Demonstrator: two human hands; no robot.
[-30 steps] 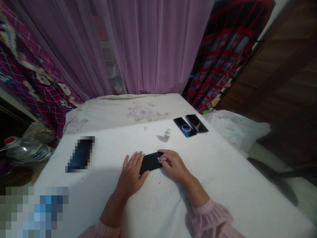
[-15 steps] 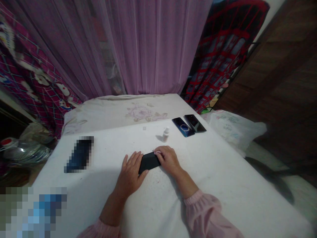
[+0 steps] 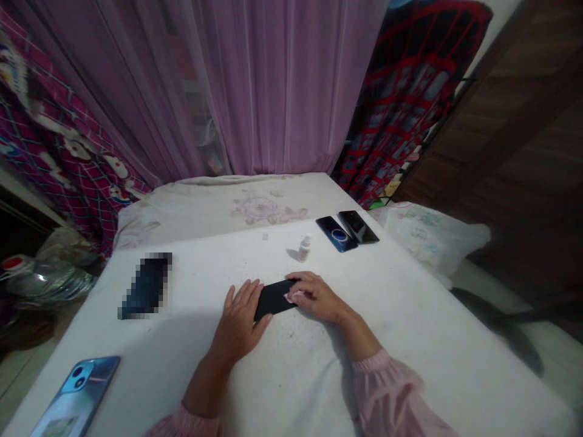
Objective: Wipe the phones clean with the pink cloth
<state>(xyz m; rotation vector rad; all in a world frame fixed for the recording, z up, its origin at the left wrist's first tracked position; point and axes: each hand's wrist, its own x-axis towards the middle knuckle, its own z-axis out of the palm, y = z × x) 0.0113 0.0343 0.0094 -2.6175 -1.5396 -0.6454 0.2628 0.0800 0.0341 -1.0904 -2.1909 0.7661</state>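
A black phone [image 3: 274, 298] lies flat on the white tablecloth between my hands, its dark face up. My left hand [image 3: 239, 321] grips its left end, fingers along the far side and thumb at the near edge. Over the right end is my right hand [image 3: 319, 297], bent fingers pinching a small pink cloth [image 3: 294, 295] against the dark surface. My right hand hides that end of the phone. Just beyond stands a small white bottle [image 3: 305, 249], upright.
Two phones lie side by side at the back right, a blue one [image 3: 336, 233] and a dark one [image 3: 359, 227]. A light blue phone [image 3: 77, 397] rests at the front left, near a pixelated dark object [image 3: 148, 285]. A small pale square [image 3: 265, 237] lies behind the bottle.
My right hand has slid the pink cloth a little nearer to me over the phone, and more of the cloth shows. My left hand keeps its place.
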